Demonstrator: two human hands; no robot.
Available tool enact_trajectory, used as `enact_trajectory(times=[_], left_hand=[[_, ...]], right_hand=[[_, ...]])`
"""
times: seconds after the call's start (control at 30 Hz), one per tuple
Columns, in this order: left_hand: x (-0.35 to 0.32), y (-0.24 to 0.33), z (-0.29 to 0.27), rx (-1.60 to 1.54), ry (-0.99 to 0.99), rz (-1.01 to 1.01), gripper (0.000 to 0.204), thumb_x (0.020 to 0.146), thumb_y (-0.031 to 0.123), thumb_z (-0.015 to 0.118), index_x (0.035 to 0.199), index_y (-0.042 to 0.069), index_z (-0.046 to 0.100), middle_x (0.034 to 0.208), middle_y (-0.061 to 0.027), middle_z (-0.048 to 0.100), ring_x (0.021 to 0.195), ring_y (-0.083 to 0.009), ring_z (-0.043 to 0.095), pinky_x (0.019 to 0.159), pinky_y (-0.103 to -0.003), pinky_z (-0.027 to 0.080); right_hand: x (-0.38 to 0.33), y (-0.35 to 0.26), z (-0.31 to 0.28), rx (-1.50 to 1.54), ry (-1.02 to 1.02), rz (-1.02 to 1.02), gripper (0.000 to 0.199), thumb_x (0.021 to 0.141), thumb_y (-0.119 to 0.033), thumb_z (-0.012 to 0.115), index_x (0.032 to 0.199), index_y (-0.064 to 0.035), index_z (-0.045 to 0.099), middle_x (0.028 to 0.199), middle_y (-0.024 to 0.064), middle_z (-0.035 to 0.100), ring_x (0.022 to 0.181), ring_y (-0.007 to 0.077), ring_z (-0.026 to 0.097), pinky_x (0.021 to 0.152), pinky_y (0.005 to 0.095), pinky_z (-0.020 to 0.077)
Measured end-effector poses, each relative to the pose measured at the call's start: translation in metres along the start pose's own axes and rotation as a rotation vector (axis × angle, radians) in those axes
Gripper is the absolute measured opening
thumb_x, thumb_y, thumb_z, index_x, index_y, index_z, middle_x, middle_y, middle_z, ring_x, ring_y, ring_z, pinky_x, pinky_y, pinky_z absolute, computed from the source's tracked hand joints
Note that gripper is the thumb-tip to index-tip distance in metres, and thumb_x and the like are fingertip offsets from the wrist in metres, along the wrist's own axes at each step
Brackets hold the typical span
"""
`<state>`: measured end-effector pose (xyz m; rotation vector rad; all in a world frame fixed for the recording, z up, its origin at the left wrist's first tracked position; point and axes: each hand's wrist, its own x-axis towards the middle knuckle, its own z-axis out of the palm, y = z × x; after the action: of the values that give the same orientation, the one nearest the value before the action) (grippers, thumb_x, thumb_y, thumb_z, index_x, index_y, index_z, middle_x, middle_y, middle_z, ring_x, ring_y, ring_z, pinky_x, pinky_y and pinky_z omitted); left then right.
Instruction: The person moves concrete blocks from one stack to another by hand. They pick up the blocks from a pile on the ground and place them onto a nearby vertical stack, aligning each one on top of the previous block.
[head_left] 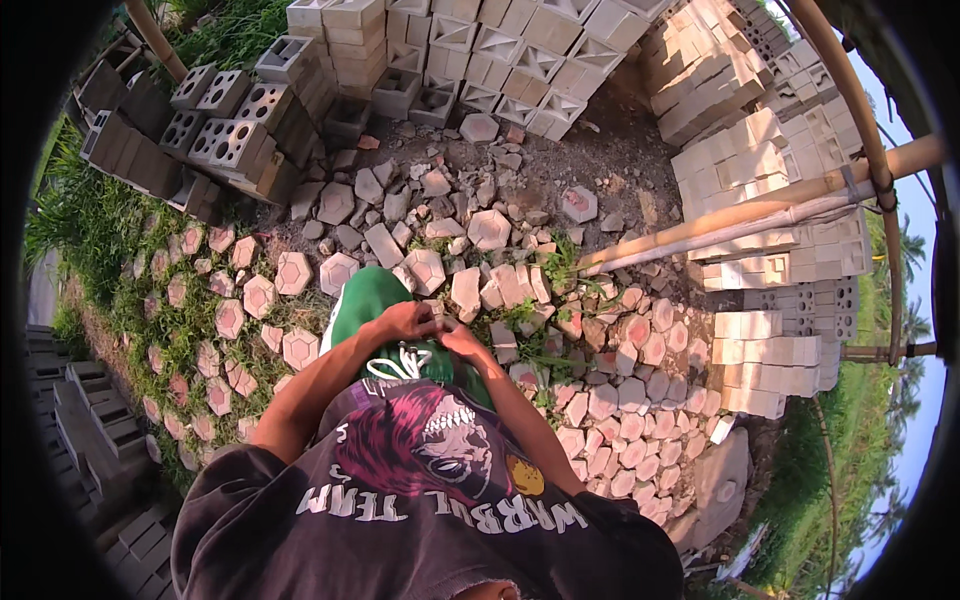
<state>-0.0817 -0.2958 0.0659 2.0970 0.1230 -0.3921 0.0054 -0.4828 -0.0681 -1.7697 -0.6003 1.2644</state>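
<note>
Both my hands meet in front of my waist, over my green shorts (372,290). My left hand (402,321) has its fingers bent inward toward the other hand. Close against it, my right hand (458,338) is curled too, and the fingertips of the two come together. Whatever lies between the fingers, if anything, is too small to make out. Just below the hands hangs the white drawstring (400,364) of the shorts. Past my knee lie hexagonal paving blocks (425,270) with reddish centres, among broken pieces.
Stacked hollow concrete blocks (235,128) stand at the far left, with a patterned block wall (495,48) behind. More block stacks (755,350) line the right side. A bamboo pole (720,222) slants in from the right. Rubble (400,205) and grass (125,300) cover the uneven ground.
</note>
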Motion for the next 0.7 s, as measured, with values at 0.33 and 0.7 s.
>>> enact_trajectory(times=[0.33, 0.7], left_hand=[[0.091, -0.016, -0.021, 0.007, -0.058, 0.030, 0.048, 0.083, 0.050, 0.058, 0.088, 0.003, 0.066, 0.085, -0.0178, 0.067, 0.081, -0.0330, 0.064, 0.071, -0.040, 0.050], [0.227, -0.088, -0.102, -0.050, -0.070, 0.190, 0.050, 0.080, 0.052, 0.059, 0.085, 0.003, 0.066, 0.081, -0.0205, 0.065, 0.077, -0.0359, 0.062, 0.066, -0.044, 0.047]], right_hand=[[0.021, -0.048, -0.070, -0.079, 0.050, 0.201, 0.046, 0.085, -0.036, 0.060, 0.115, -0.0007, 0.059, 0.100, 0.0106, 0.066, 0.090, 0.0181, 0.061, 0.079, 0.0312, 0.0476], [0.141, -0.091, -0.162, -0.058, -0.007, 0.261, 0.028, 0.092, -0.027, 0.053, 0.109, -0.0044, 0.059, 0.093, 0.0067, 0.066, 0.082, 0.0119, 0.060, 0.071, 0.0262, 0.0471]])
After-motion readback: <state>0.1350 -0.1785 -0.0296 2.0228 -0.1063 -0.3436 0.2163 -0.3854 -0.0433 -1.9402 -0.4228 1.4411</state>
